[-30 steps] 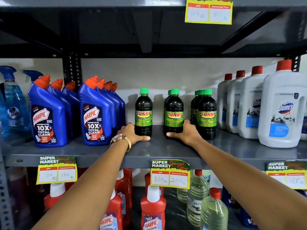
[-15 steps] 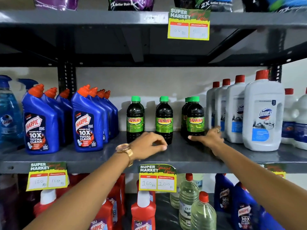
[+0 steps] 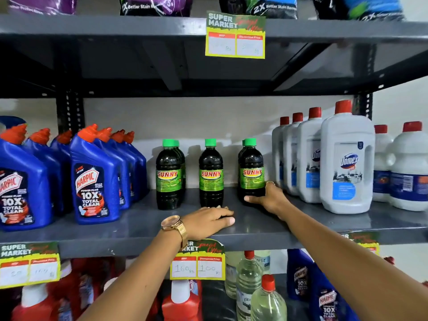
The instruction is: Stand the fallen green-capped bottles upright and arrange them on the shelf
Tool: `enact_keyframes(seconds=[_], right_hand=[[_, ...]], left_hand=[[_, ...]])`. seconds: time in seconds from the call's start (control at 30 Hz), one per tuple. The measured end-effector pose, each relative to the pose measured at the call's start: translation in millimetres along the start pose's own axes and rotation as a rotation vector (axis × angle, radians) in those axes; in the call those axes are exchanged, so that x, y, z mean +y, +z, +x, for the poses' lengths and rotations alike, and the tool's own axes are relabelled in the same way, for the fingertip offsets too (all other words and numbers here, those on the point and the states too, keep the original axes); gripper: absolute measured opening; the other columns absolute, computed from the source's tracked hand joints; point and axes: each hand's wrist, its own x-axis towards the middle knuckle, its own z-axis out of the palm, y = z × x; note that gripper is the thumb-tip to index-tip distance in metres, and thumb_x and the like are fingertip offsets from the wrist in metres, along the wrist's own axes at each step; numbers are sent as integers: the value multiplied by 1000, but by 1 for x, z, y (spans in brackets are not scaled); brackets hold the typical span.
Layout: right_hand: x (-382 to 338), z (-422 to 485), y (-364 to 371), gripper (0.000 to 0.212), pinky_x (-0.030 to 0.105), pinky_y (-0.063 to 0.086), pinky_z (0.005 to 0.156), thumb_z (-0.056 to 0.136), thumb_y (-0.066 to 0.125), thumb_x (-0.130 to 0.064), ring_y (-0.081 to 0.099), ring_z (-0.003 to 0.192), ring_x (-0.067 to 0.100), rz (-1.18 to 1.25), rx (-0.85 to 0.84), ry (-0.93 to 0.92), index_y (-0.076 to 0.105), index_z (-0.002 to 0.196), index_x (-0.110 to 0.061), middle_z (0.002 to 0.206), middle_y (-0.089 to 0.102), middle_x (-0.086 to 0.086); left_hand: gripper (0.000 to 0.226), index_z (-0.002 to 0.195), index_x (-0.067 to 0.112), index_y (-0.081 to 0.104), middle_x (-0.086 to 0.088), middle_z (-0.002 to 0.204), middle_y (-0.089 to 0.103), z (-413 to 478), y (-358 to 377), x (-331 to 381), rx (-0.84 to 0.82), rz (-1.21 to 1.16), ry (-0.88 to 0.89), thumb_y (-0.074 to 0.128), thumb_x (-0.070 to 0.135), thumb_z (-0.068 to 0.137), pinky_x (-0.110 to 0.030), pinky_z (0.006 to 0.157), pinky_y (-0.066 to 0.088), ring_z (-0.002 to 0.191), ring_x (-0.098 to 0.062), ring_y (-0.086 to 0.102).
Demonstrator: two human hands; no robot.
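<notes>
Dark green-capped bottles with green SUNNY labels stand upright on the grey middle shelf [image 3: 301, 218] in three spots: a left bottle [image 3: 168, 174] with one behind it, a middle bottle [image 3: 211, 174], and a right bottle [image 3: 252, 170] with one behind it. My right hand [image 3: 269, 200] clasps the base of the right bottle, thumb in front and fingers round its right side. My left hand [image 3: 208, 220] lies palm down on the shelf just in front of the middle bottle, fingertips at its base, holding nothing. No bottle lies on its side.
Blue Harpic bottles [image 3: 95, 181] crowd the shelf to the left, and white Domex bottles [image 3: 346, 163] stand close to the right. Bare shelf lies in front of the green-capped bottles. Price tags [image 3: 198, 267] hang on the shelf edge. Red and clear bottles fill the shelf below.
My left hand slid right, from the left bottle to the front of the middle one. My right hand moved from the middle bottle to the right bottle's base. The bottles now stand more evenly spaced.
</notes>
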Motion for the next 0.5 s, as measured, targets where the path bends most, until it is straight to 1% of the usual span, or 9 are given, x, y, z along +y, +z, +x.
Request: enact_keyframes(seconds=[0.13,0.2,0.27,0.37,0.5], right_hand=[[0,1,2,80,36,47,99,63,87,-40,59,115,29,-7,2,1,51,127,-6,126,61,13],[-1,1,2,79,36,47,98,64,86,-38,58,116,30,-14,20,2,50,127,-5,126,61,14],[-1,2,3,79,38,47,99,65,86,-38,58,116,31,-29,28,3,49,126,-4,126,61,15],[-3,1,3,78,39,47,99,68,84,-38,57,117,32,-40,29,13,47,127,-3,127,59,16],[-3,1,3,81,40,46,101,67,84,-39,57,119,32,-35,16,16,47,129,-4,129,59,16]], left_hand=[[50,145,21,32,0,156,23,1,3,-4,22,-13,-8,32,41,99,-23,109,12,142,-10,15],[51,145,23,33,2,155,24,3,4,-5,25,-19,-22,33,43,98,-25,110,14,142,-12,18],[51,145,24,33,3,155,25,2,3,-5,35,-21,-31,33,45,98,-28,110,16,141,-15,21],[51,144,25,34,5,154,26,1,2,-4,42,-18,-38,34,46,97,-30,110,18,140,-18,23],[50,143,26,36,5,153,28,-2,0,-3,34,-34,-57,35,45,97,-36,113,19,139,-21,25]])
